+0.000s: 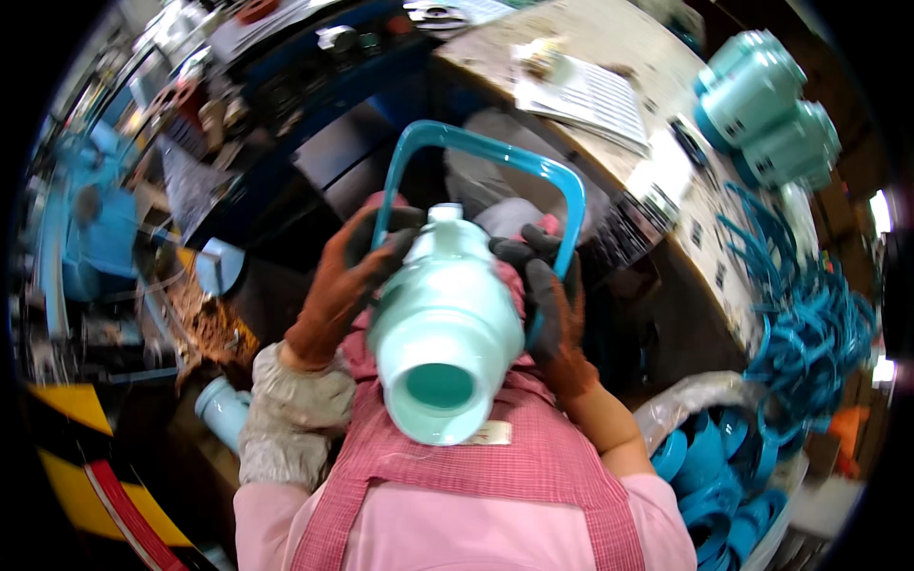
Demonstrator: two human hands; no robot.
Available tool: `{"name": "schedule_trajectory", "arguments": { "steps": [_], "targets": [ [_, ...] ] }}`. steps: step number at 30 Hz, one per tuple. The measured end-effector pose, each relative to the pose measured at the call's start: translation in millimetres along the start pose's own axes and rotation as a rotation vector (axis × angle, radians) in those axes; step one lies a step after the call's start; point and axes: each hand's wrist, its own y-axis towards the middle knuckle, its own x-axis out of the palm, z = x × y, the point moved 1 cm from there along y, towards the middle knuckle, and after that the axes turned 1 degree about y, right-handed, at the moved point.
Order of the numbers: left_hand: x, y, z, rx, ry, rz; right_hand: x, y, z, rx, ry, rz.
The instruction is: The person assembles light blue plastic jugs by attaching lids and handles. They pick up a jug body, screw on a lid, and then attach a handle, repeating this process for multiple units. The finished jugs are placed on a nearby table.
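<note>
A mint-green plastic jug body (440, 295) rests against my lap, tilted so that its round open mouth points toward me. A teal arched handle (486, 143) stands over its far end. My left hand (350, 276), in a brown and dark glove, grips the handle's left leg beside the jug's shoulder. On the other side, my right hand (554, 309), gloved the same way, has its fingers around the handle's right leg. The handle's lower ends are partly hidden by the gloves and the jug, so I cannot tell whether they are attached.
Two or more mint jugs with teal ends (762, 109) stand on the worktable (700, 243) at right, near papers (586, 100). Teal handles (809, 328) are heaped at its edge, above a lined bag of curved teal parts (709, 476). Blue machinery (100, 224) stands left.
</note>
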Motion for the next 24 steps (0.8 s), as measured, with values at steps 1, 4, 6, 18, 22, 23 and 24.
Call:
{"name": "schedule_trajectory", "arguments": {
  "steps": [1,4,6,18,22,23,24],
  "targets": [
    [0,-3,-2,-0.055,-0.046,0.025,0,1,-2,0.038,-0.070,-0.043],
    [2,-23,-6,-0.180,-0.364,0.115,2,6,-7,0.187,-0.054,-0.104],
    [4,-36,-6,-0.158,-0.432,0.164,5,8,-10,0.163,-0.188,-0.145],
    [13,-39,-31,0.344,0.027,0.172,-11,7,7,0.123,0.027,-0.104],
    [11,-28,-30,-0.016,-0.312,0.231,-10,23,-1,-0.221,-0.183,-0.342],
    [6,-20,-25,-0.020,-0.242,0.208,-7,31,-8,-0.141,-0.056,-0.466],
    [-1,-12,-17,0.014,-0.146,0.182,-3,42,-13,-0.064,0.083,-0.609]
  ]
}}
